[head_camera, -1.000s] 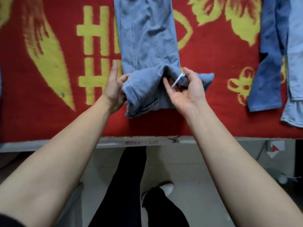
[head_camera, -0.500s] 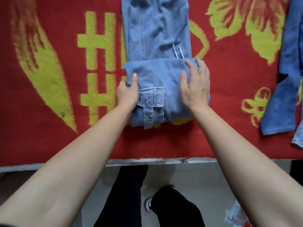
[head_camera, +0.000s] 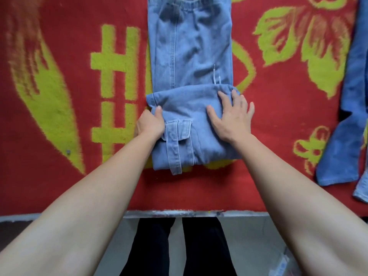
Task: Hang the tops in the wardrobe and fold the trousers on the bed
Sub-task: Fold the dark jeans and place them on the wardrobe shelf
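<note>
Denim halfway done: grips the folded edge of the trousers (head_camera: 191,56) on the bed (head_camera: 59,186) with the left hand (head_camera: 149,125), flattens it with the right hand (head_camera: 232,120), fingers (head_camera: 224,101) spread. Probably needs another fold, with more clothes (head_camera: 342,136) waiting alongside.

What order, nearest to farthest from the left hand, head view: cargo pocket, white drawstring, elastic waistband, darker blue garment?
1. Cargo pocket of the folded jeans, beside the left hand.
2. White drawstring, up right.
3. Elastic waistband, top.
4. Darker blue garment, far right.
</note>
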The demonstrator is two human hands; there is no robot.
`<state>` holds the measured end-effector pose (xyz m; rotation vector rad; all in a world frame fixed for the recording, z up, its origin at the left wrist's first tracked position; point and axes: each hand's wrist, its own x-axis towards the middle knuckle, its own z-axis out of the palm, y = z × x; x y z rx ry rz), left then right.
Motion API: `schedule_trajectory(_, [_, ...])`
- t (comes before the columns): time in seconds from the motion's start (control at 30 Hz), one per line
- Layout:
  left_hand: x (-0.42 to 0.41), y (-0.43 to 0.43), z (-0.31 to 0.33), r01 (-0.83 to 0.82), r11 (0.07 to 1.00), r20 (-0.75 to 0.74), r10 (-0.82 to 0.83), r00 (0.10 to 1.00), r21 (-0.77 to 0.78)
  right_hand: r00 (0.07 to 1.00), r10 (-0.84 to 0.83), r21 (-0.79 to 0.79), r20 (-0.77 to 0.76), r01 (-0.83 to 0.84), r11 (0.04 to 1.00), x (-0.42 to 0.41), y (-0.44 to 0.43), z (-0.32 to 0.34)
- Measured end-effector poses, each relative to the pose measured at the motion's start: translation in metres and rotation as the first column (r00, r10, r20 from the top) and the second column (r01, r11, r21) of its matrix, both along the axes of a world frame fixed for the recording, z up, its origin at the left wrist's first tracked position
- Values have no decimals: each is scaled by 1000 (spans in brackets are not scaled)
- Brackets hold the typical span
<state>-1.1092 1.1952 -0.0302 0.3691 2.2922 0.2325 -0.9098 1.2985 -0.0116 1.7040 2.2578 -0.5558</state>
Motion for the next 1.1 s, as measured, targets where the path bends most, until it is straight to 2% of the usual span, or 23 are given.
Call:
schedule_trajectory(0.07, [-6,8,10,6,1000,-70,-5,998,20,993,-74,82,-97,82,993,-7,26,10])
schedule_trajectory(0.17, [-24,37,16,56,971,-170,-17,985,231,937,-238,-8,-257,245,970,-24,76,15])
schedule_trajectory(0.23, [-44,67,13,-5,942,-119,48,992,335,890,-311,-108,-332,292,950,-39,111,16])
schedule_trajectory(0.33, [-68,114,9,-173,889,69,159,985,424,795,-443,-300,-414,341,891,-64,148,14])
schedule_trajectory(0.47, [-82,159,11,-289,822,255,182,950,490,731,-517,-387,-446,364,848,-90,173,7])
schedule_trajectory(0.6, [-85,179,14,-257,860,179,197,964,441,681,-594,-456,-429,404,793,-96,186,12])
schedule_trajectory(0.67, [-84,184,22,-194,858,93,171,981,475,661,-585,-499,-470,348,794,-97,191,23])
schedule_trajectory(0.77, [-84,188,40,-117,796,11,138,990,594,633,-523,-453,-571,288,844,-95,193,42])
schedule_trajectory(0.9, [-83,177,69,-178,665,11,246,969,725,574,-456,-350,-680,292,890,-82,172,67])
schedule_trajectory(1.0, [-68,143,86,-70,673,-85,195,977,736,598,-341,-217,-725,272,938,-57,139,79])
schedule_trajectory(1.1, [-48,92,96,8,679,-117,115,986,734,594,-264,-173,-760,207,963,-23,103,95])
